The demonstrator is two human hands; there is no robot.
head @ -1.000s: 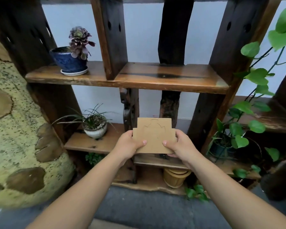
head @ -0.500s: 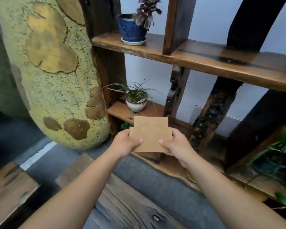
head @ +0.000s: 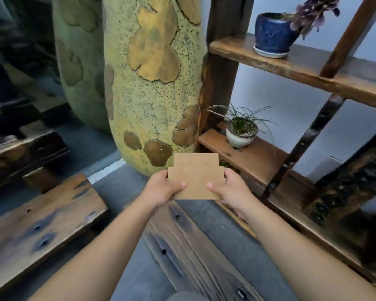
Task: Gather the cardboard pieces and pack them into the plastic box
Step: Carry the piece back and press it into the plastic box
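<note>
While both arms reach forward, the left hand (head: 161,189) and right hand (head: 230,189) pinch a flat brown cardboard piece (head: 195,177) by its sides — stepped outline, faint cut lines — above the floor, before a wooden shelf (head: 291,68).

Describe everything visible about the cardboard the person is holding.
The cardboard piece is flat, plain brown, with a stepped outline: a narrower tab on top, a wider body below. Faint curved cut lines mark its upper part. It is held up, face toward the camera, level, above the floor. The left hand and right hand grip its lower side edges, thumbs on the front. Whether it is one sheet or several stacked cannot be told.
</note>
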